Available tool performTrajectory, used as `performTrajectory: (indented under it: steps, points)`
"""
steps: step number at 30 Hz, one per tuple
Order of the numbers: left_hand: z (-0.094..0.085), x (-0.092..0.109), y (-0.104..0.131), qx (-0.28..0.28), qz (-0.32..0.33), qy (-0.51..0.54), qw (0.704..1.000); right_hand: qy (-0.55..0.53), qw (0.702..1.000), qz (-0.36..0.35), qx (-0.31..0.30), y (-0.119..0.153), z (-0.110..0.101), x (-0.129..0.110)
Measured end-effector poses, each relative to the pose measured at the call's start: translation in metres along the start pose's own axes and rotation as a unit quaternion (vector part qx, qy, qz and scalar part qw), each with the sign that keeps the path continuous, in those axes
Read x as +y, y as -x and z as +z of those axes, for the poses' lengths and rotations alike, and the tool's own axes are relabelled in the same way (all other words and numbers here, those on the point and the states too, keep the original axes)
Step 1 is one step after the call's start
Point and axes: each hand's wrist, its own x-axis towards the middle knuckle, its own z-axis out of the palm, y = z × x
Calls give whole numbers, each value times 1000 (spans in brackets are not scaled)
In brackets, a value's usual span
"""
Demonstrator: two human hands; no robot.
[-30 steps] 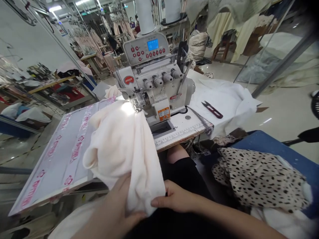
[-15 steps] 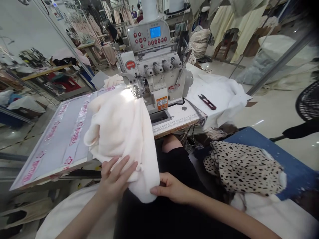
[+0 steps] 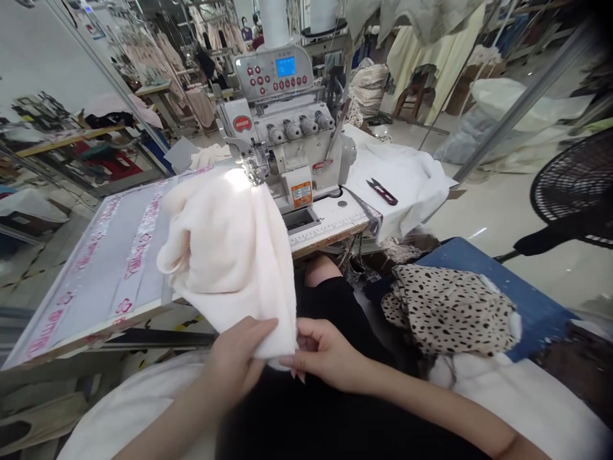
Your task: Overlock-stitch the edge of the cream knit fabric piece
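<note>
A cream fleece fabric piece [image 3: 225, 249] hangs from the lit presser foot of an overlock sewing machine [image 3: 287, 134] down over the table's front edge. At its lower end my left hand [image 3: 242, 351] grips the cloth, thumb on top and the other fingers hidden beneath. Close beside it, my right hand [image 3: 325, 354] pinches the lower right edge of the same cloth between thumb and fingers. Both hands are above my lap, just in front of the machine table.
Thread snips [image 3: 382, 191] lie on white cloth [image 3: 407, 172] right of the machine. A spotted fabric bundle [image 3: 454, 310] rests on a blue surface [image 3: 536, 306] at my right, near a black fan [image 3: 575, 191]. The taped table extension [image 3: 110, 255] reaches left.
My left hand has gone from lying spread on the fleece to gripping its lower end. The cloth's bottom is drawn together between both hands. The view has shifted slightly right.
</note>
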Motion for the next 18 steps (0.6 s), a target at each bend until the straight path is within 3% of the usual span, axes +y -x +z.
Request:
performTrajectory:
  steps: [5,8,12,18]
  points:
    - [2,1,-5,12,55,-50,997,50,997,61,-12,8,-2,2]
    - [-1,8,-11,48,58,-58,995,49,998,46,-11,12,-2,-2]
    - [-2,13,-13,30,71,-13,997,0,1000,29,7,15,-1,-12]
    - [-1,15,-13,15,92,-26,995,-20,999,27,26,16,0,-16]
